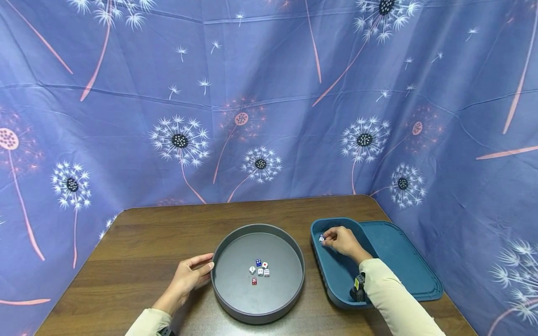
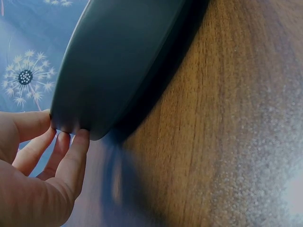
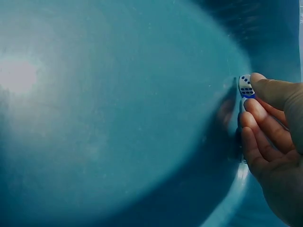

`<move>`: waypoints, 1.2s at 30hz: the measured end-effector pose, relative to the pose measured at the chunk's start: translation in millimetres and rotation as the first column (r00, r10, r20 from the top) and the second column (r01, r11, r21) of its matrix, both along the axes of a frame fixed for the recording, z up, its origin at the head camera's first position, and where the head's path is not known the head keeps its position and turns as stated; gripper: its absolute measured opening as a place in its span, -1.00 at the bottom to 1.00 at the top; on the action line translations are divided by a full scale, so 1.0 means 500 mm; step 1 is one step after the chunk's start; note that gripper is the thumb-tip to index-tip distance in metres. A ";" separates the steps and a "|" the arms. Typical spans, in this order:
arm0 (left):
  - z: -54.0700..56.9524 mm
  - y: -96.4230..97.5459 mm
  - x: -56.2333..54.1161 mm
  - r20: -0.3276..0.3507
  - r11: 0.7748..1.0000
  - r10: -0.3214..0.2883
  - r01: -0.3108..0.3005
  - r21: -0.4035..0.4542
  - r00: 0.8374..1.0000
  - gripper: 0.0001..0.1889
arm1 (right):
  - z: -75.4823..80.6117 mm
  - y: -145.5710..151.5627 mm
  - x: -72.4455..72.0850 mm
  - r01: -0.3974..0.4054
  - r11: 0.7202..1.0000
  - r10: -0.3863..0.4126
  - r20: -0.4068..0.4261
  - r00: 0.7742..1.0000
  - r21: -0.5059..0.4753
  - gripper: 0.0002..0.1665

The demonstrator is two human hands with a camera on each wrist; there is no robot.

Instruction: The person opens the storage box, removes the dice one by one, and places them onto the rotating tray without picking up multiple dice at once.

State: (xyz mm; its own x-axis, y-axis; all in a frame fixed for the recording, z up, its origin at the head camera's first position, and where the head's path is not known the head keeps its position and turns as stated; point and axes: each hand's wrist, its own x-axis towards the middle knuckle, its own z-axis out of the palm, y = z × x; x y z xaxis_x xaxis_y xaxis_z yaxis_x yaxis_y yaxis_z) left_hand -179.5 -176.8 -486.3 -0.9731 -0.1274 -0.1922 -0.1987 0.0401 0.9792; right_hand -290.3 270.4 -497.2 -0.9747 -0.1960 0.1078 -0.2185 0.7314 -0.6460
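Left hand [image 1: 187,279]: fingers loosely extended, fingertips touching the outer wall of the round dark tray [image 1: 257,303] at its left side; right hand [image 1: 344,241]: thumb and fingers pinching a white die [image 3: 245,84] with dark blue pips, inside the blue bin [image 1: 342,287], near its far left corner; a small blue patch [image 3: 248,96] shows directly beside this die, partly hidden by the fingers, and cannot be identified.

The tray rests on the table [image 1: 168,233], left of the bin and apart from it; its floor carries six dice in a loose group: one blue die [image 1: 258,262], one red die [image 1: 254,281] nearest the person, and four white dice [image 1: 260,272], one of which shows a red pip.

A flat teal panel [image 1: 403,261] with a raised edge lies at the right of the bin, partly hidden by it and by the right sleeve [image 1: 397,298]; a blue dandelion-print cloth [image 1: 269,116] hangs behind the table.
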 end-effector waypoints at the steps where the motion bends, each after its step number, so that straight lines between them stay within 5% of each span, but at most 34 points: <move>1: 0.000 0.000 0.000 0.001 1.000 0.000 0.000 -0.001 1.000 -0.61 | 0.000 -0.001 0.001 0.001 1.000 -0.001 0.000 1.000 0.002 -0.87; 15: 0.003 0.002 0.001 0.005 1.000 0.008 -0.008 -0.003 1.000 -0.64 | 0.001 -0.013 -0.001 0.056 0.992 -0.054 -0.023 0.998 0.110 -0.84; 36: 0.005 0.000 0.003 -0.002 1.000 -0.001 0.001 0.001 1.000 -0.61 | 0.031 -0.004 0.005 -0.001 0.998 0.003 -0.033 0.999 0.062 -0.95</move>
State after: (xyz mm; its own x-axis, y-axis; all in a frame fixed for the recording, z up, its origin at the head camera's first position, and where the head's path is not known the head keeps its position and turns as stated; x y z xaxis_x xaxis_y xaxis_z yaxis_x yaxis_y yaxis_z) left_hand -178.1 -176.7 -484.0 -0.9736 -0.1263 -0.1903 -0.1965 0.0391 0.9797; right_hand -287.8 268.2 -481.7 -0.9705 -0.2050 0.1273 -0.2401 0.7697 -0.5916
